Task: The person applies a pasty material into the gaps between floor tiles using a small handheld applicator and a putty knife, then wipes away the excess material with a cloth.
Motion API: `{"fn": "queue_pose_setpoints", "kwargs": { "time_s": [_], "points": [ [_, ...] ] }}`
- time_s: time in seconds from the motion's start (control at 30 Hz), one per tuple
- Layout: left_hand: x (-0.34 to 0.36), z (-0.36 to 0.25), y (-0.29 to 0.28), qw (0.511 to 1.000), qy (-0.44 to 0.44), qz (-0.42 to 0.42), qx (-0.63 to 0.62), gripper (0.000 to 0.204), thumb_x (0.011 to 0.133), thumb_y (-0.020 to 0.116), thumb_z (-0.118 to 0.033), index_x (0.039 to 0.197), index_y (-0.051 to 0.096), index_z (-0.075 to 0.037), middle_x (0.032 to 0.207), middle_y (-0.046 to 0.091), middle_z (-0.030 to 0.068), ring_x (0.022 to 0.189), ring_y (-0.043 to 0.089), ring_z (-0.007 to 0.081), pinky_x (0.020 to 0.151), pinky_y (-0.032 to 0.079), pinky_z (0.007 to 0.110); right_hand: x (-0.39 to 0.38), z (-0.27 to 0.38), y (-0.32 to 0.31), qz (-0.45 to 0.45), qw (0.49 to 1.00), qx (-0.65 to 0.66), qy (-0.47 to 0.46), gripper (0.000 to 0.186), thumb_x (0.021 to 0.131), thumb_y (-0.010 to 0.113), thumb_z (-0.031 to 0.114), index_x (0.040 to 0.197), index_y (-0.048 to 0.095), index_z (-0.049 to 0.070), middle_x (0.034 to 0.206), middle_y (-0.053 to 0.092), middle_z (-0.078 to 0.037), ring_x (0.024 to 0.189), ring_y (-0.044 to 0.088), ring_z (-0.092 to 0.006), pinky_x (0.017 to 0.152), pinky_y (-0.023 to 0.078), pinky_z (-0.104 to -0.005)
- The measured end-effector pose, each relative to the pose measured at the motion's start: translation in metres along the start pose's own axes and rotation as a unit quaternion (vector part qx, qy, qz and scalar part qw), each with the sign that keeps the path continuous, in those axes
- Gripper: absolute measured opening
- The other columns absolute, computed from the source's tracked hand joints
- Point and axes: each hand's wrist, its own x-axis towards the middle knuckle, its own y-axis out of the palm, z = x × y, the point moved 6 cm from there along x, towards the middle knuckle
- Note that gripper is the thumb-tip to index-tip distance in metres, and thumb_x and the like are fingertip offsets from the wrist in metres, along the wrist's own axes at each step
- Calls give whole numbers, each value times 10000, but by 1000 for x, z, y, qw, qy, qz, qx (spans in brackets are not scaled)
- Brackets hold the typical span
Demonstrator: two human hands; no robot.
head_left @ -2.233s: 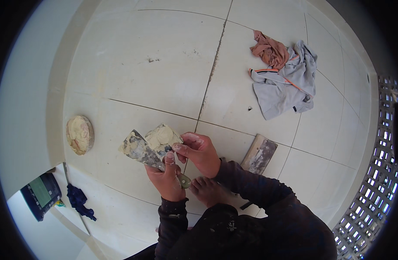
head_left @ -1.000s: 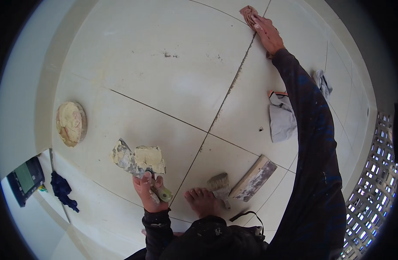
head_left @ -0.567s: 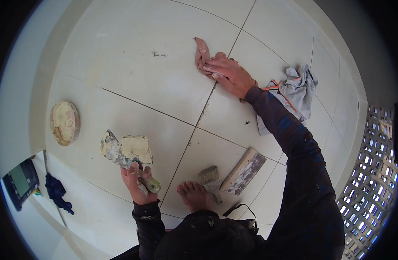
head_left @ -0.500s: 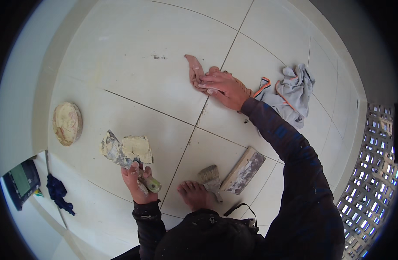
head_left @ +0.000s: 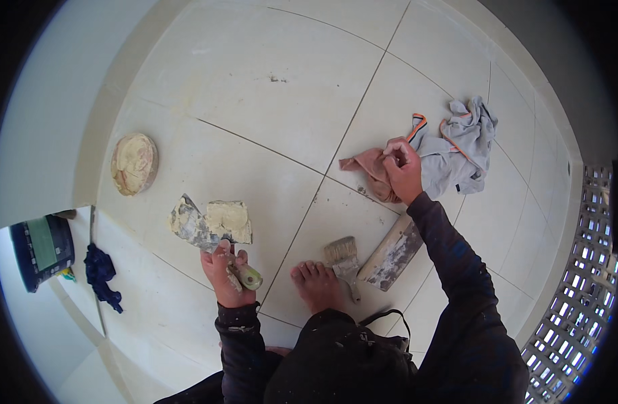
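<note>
My left hand (head_left: pixel 227 276) is closed around two putty knives (head_left: pixel 204 221), one with a pale green handle (head_left: pixel 247 277). Their broad blades point away from me; cream putty covers the right one and smears the left. My right hand (head_left: pixel 402 172) is curled closed at the upper edge of a reddish-brown cloth (head_left: pixel 373 174), gripping it. The cloth lies bunched on the tiles, partly behind my hand. Touching it on the right is a crumpled grey cloth (head_left: pixel 443 161) with orange trim.
A round slab of cream putty (head_left: pixel 134 164) lies at far left. Near my bare foot (head_left: pixel 317 286) are a brush (head_left: pixel 342 259) and a putty-smeared wooden board (head_left: pixel 393 254). A dark bucket (head_left: pixel 43 249) and navy cloth (head_left: pixel 101 276) sit at left. A perforated block wall (head_left: pixel 571 289) borders the right.
My right hand has drawn the brown cloth right and toward me, up against the grey cloth, and its fingers have curled. The left hand still holds the putty knives. The view has shifted slightly.
</note>
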Motion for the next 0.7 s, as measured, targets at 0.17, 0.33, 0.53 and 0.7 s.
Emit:
{"fn": "queue_pose_setpoints", "kwargs": {
  "time_s": [0.17, 0.33, 0.53, 0.7],
  "points": [
    [0, -11, -9, 1000, 12, -1, 5, 327, 949, 663, -157, 1254, 553, -118, 1187, 606, -13, 1046, 560, 74, 664, 472, 221, -4, 43, 14, 59, 891, -388, -229, 466, 828, 729, 205, 1265, 632, 77, 1301, 574, -118, 1222, 541, -340, 1037, 467, -435],
    [6, -1, -7, 1000, -17, -8, 11, 308, 963, 660, -176, 1247, 558, -115, 1196, 613, -8, 1060, 575, 84, 661, 475, 223, -3, 15, 25, 85, 861, -428, -261, 607, 806, 764, 205, 1369, 574, 79, 1376, 545, -143, 1287, 526, -360, 1062, 468, -455],
    [9, 2, -27, 999, -11, -40, -9, 224, 979, 645, -190, 1175, 585, -98, 1113, 638, 1, 993, 599, 83, 642, 468, 229, 106, 29, -32, -149, 927, -286, -190, 469, 837, 730, 136, 1280, 619, 30, 1250, 645, -184, 1183, 617, -362, 1019, 499, -408],
    [20, 7, -35, 996, -20, -84, -28, 167, 997, 612, -196, 1117, 595, -81, 1038, 644, 12, 927, 603, 80, 652, 468, 249, 236, -13, -85, -191, 897, -362, -167, 403, 832, 762, 217, 1190, 674, 56, 1156, 692, -175, 1084, 657, -368, 965, 528, -433]
  ]
}}
